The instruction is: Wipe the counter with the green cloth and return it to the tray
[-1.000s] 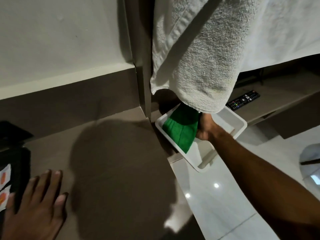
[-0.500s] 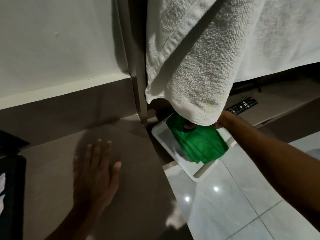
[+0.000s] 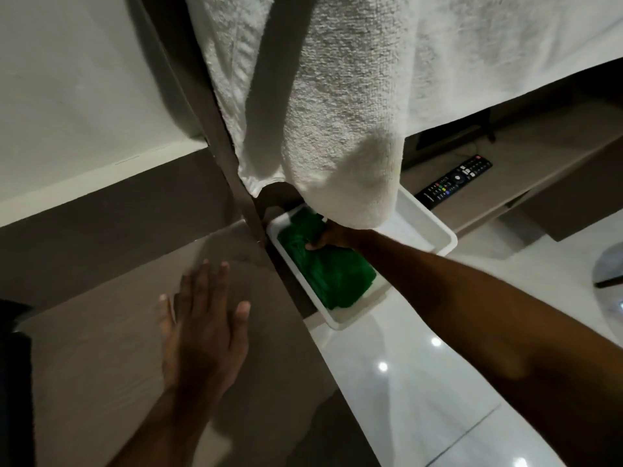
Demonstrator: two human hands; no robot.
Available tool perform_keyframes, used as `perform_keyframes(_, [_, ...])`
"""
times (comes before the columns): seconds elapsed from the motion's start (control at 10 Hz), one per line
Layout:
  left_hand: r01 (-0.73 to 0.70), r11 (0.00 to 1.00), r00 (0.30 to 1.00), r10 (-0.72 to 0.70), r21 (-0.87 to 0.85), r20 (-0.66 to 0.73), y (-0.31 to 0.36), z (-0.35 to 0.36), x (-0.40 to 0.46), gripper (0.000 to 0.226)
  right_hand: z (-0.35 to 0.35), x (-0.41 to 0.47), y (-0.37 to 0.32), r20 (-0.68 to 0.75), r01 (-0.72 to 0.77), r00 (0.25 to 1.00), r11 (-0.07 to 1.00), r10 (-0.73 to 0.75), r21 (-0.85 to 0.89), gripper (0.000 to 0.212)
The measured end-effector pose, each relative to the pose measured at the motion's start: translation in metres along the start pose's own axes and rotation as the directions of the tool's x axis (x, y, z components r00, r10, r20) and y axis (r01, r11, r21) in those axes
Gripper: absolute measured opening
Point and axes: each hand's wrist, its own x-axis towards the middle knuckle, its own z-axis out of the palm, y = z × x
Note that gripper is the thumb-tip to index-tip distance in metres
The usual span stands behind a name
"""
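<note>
Pinching the green cloth [image 3: 323,274] in the tray [image 3: 435,230], the right hand [image 3: 332,235] risked dragging it out; left hand [image 3: 202,318] lay spread on the tabletop [image 3: 101,332].

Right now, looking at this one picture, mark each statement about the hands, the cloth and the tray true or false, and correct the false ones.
1. The green cloth lies inside the white tray. True.
2. The right hand is on the green cloth. True.
3. The left hand grips the tray's rim. False: it is spread flat, fingers open, over the brown counter, apart from the tray.
4. The remote control sits in the tray. False: it lies on the shelf behind the tray.
5. A white towel hangs above the tray. True.
</note>
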Motion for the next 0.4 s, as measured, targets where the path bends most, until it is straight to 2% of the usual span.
perform_keyframes(0.1, [-0.009,1.000,1.000,0.009,0.016,0.017,0.006,0.000,0.004,0.077,-0.008,-0.014,0.008,-0.111,0.024,0.994,1.000,-0.026,-0.020,0.110])
perform_keyframes(0.2, [-0.020,1.000,1.000,0.020,-0.001,0.012,0.012,0.004,0.006,0.077,-0.034,-0.052,0.017,-0.319,0.079,0.940,0.987,-0.121,-0.141,0.087])
perform_keyframes(0.3, [-0.018,1.000,0.999,0.018,-0.008,0.031,0.015,0.008,0.012,0.075,-0.053,-0.101,0.050,-0.542,0.035,0.787,0.899,-0.294,-0.436,0.061])
perform_keyframes(0.4, [-0.058,0.998,0.997,0.057,0.015,0.059,0.027,0.017,0.017,0.073,-0.028,-0.119,0.101,-0.461,0.000,0.825,0.816,-0.327,-0.579,0.058])
